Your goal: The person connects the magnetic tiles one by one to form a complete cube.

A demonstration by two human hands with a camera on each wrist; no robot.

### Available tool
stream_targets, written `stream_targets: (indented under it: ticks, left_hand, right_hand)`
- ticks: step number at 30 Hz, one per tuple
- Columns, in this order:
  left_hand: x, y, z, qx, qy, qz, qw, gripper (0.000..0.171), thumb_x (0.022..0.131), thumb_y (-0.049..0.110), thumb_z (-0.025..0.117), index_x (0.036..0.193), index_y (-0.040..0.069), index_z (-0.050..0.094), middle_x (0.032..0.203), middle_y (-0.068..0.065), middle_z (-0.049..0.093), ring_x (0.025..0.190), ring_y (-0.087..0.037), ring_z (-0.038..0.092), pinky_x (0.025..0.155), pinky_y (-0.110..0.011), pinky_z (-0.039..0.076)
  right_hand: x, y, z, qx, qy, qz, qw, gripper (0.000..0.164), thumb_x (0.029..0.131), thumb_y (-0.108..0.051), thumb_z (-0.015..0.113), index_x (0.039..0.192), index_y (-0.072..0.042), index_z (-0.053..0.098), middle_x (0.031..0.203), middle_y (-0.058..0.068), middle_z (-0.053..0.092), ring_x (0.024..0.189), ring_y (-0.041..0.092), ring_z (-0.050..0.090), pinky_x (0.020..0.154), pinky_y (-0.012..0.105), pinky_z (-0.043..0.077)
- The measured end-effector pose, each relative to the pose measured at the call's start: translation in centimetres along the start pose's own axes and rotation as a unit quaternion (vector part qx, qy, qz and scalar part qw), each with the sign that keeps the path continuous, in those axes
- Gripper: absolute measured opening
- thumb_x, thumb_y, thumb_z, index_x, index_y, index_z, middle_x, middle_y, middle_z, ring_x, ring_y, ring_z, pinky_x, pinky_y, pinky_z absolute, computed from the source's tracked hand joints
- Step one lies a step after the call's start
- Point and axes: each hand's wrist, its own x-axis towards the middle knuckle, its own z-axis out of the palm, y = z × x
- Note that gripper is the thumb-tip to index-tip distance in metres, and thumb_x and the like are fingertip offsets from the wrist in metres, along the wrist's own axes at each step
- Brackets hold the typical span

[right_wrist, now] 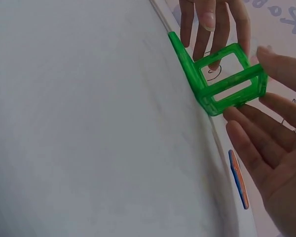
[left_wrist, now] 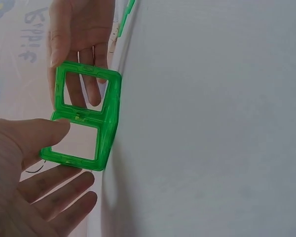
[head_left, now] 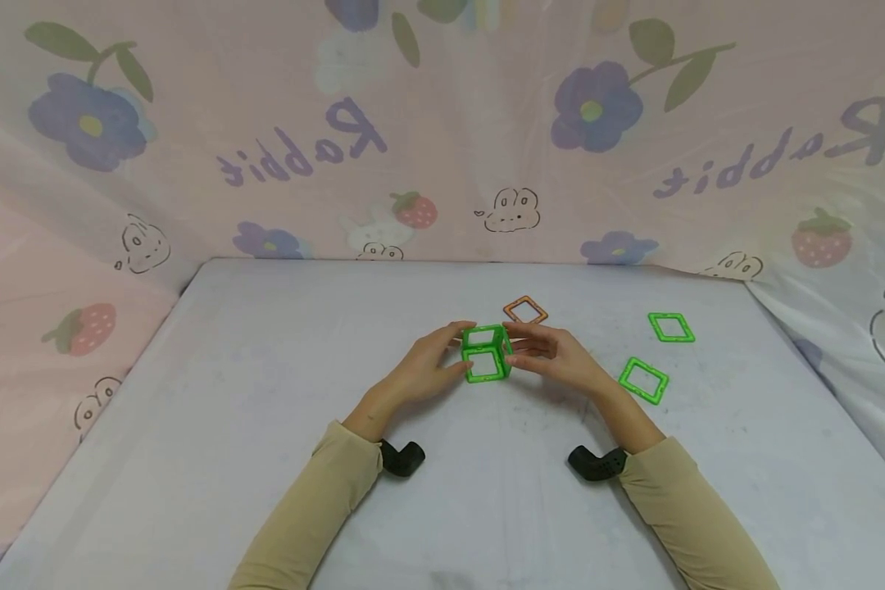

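Several green magnetic tiles, square open frames, are joined into a box-like shape (head_left: 483, 350) between both hands in the head view. My left hand (head_left: 424, 367) holds its left side, the thumb lying over one frame (left_wrist: 79, 116) in the left wrist view and the other fingers spread below. On the opposite side, my right hand (head_left: 560, 356) pinches an edge; the right wrist view has its thumb at one corner of the green shape (right_wrist: 232, 81) and fingertips along the lower edge. Whether the underside touches the table is hard to tell.
An orange magnetic tile (head_left: 515, 302) lies flat just behind the right hand. Two loose green tiles (head_left: 667, 314) lie farther right, the nearer green tile (head_left: 652, 369) beside the right forearm. A printed cloth (head_left: 442, 164) hangs behind the white table (head_left: 265, 344).
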Motion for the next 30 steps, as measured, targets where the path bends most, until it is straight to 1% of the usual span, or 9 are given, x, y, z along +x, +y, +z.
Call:
stream_targets:
  ticks: [4,9,12,16,21,25,30]
  left_hand:
    - [0.00,0.18,-0.12,-0.010,0.007,0.005,0.9999,0.049,0.090,0.015,0.060,0.135,0.010,0.041,0.127,-0.013,0.056,0.117,-0.026,0.054,0.099,-0.039,0.043]
    - [-0.06,0.24,-0.16,-0.025,0.016,-0.004,0.9996,0.043,0.090,0.014,0.059,0.130,0.009,0.045,0.123,-0.014,0.058,0.112,-0.026,0.058,0.097,-0.038,0.045]
    - [-0.06,0.15,-0.12,-0.023,0.016,-0.016,0.9995,0.039,0.091,0.015,0.058,0.128,0.009,0.047,0.121,-0.013,0.059,0.110,-0.025,0.059,0.096,-0.037,0.045]
    - [-0.11,0.06,-0.11,-0.018,0.019,-0.022,0.9994,0.036,0.091,0.016,0.058,0.125,0.009,0.049,0.118,-0.012,0.060,0.107,-0.024,0.060,0.094,-0.036,0.047]
    - [-0.22,0.02,-0.21,-0.023,0.022,-0.015,0.9994,0.035,0.091,0.015,0.058,0.124,0.008,0.050,0.114,-0.012,0.061,0.104,-0.024,0.062,0.092,-0.035,0.048]
    - [-0.34,0.11,-0.30,-0.017,0.028,-0.014,0.9994,0.036,0.093,0.019,0.056,0.127,0.010,0.049,0.111,-0.011,0.063,0.101,-0.024,0.063,0.089,-0.035,0.050]
    - [-0.44,0.28,-0.37,-0.013,0.031,-0.006,0.9994,0.035,0.096,0.022,0.050,0.129,0.010,0.048,0.106,-0.010,0.065,0.096,-0.023,0.064,0.085,-0.035,0.051]
  right_hand:
    - [0.11,0.13,-0.01,-0.007,-0.001,-0.009,1.000,0.052,0.088,-0.015,0.064,0.136,-0.008,0.045,0.132,0.015,0.053,0.115,0.030,0.056,0.092,0.023,0.047]
    - [0.21,0.32,-0.05,-0.010,0.001,-0.021,1.000,0.048,0.089,-0.013,0.061,0.134,-0.004,0.047,0.131,0.016,0.053,0.113,0.031,0.056,0.091,0.022,0.047]
    - [0.23,0.44,-0.10,-0.013,0.008,-0.024,1.000,0.044,0.090,-0.013,0.061,0.131,-0.004,0.050,0.127,0.016,0.056,0.111,0.025,0.058,0.090,0.020,0.047]
    - [0.26,0.62,-0.13,-0.018,0.022,-0.030,0.999,0.040,0.089,-0.014,0.061,0.128,-0.005,0.054,0.119,0.017,0.060,0.103,0.013,0.060,0.086,0.019,0.048]
    - [0.32,0.63,-0.10,-0.012,0.042,-0.020,0.999,0.035,0.088,-0.016,0.064,0.121,-0.006,0.060,0.114,0.015,0.063,0.093,0.005,0.061,0.078,0.020,0.050]
    - [0.32,0.59,-0.06,-0.003,0.058,-0.012,0.998,0.032,0.088,-0.018,0.064,0.117,-0.006,0.062,0.111,0.015,0.064,0.090,0.005,0.063,0.076,0.023,0.052]
    - [0.25,0.61,-0.06,0.003,0.077,-0.001,0.997,0.029,0.088,-0.020,0.064,0.114,-0.008,0.065,0.106,0.014,0.065,0.087,0.007,0.065,0.075,0.024,0.052]
